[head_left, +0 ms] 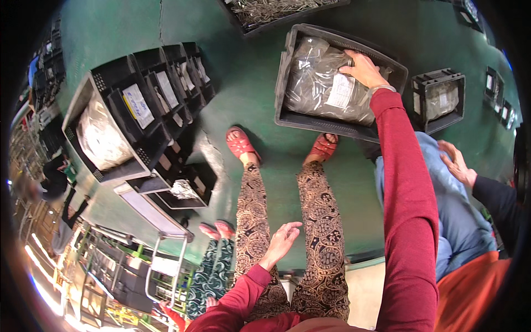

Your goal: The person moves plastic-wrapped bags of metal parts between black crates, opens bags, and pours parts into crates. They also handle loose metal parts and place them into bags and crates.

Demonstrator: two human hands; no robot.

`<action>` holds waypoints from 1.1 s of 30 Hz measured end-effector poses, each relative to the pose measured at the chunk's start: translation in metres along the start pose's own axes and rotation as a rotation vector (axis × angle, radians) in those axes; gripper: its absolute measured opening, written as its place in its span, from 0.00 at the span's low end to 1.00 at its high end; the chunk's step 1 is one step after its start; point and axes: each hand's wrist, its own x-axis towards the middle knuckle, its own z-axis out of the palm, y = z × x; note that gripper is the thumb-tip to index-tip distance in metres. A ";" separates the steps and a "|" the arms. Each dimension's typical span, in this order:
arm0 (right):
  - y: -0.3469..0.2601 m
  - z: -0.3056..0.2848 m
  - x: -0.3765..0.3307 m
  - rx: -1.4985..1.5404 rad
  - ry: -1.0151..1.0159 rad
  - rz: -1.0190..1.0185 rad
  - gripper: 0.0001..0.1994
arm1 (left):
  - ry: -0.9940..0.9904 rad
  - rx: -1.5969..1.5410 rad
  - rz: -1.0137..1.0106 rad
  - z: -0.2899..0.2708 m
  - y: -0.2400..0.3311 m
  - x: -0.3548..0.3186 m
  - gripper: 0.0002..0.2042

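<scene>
"Where's the clear plastic bag [312,83]?"

"Between one and two o'clock from mid-view, inside a black crate [326,125]. It fills most of the floor of it."

"Which way does it lie?"

"Lengthwise with the crate: both long axes run from between nine and ten o'clock to between three and four. The white label [339,91] on top lies across that, its long axis nearly twelve to six (tipped slightly toward one and seven)."

"And the right hand [364,69]?"

"On the bag, just above the label, pointing to ten o'clock. Thumb and forefinger stand well apart; whether the others pinch any plastic, I can't tell."

"The left hand [282,242]?"

"Near half past five, over the patterned trousers [323,232], fingers loosely extended toward one o'clock, holding nothing."

"Anything else about?"

"A smaller crate [418,102] with another bag [442,101] between two and three, and a co-worker's hand [457,162] at three o'clock, well apart from the first bag."
</scene>
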 end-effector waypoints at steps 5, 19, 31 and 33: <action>-0.008 -0.005 -0.016 -0.194 0.025 -0.116 0.20 | 0.032 0.070 0.090 0.024 0.015 0.002 0.13; -0.062 -0.081 -0.059 -0.727 -0.390 -0.837 0.31 | 0.169 -0.052 0.128 -0.011 0.022 -0.047 0.12; 0.029 0.020 -0.101 0.269 0.626 0.150 0.20 | 0.511 0.622 -0.001 -0.068 -0.038 -0.060 0.18; 0.017 0.030 -0.136 0.450 0.648 0.262 0.20 | 0.423 0.679 -0.189 -0.066 -0.043 -0.068 0.25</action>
